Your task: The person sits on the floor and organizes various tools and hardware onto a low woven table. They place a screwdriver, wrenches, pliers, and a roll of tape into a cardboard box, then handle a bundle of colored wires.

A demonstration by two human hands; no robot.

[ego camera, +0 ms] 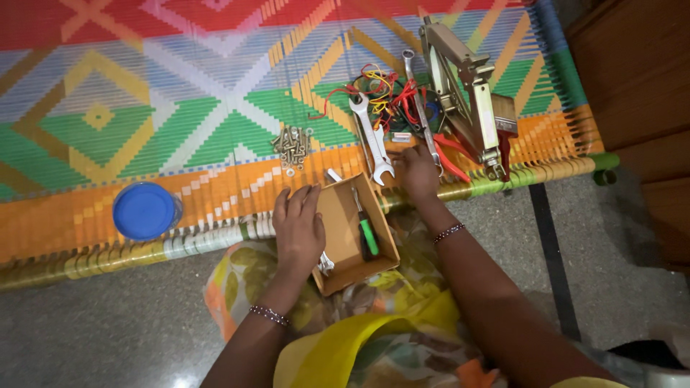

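A brown cardboard box (339, 215) rests on my lap against the edge of a woven cot. Inside it lies a screwdriver (366, 233) with a green handle. My left hand (297, 226) grips the box's left wall, with a small metal piece (325, 264) showing below its palm. My right hand (415, 172) rests on the cot edge beside a large silver wrench (371, 136), fingers curled near a thinner spanner (420, 108); whether it grips anything is unclear.
On the colourful woven cot (180, 108) lie a pile of bolts (292, 146), tangled red and yellow wires (384, 90), a metal jack (463, 93), red-handled pliers (451, 156) and a blue lid (145, 210). A wooden cabinet (640, 86) stands at right.
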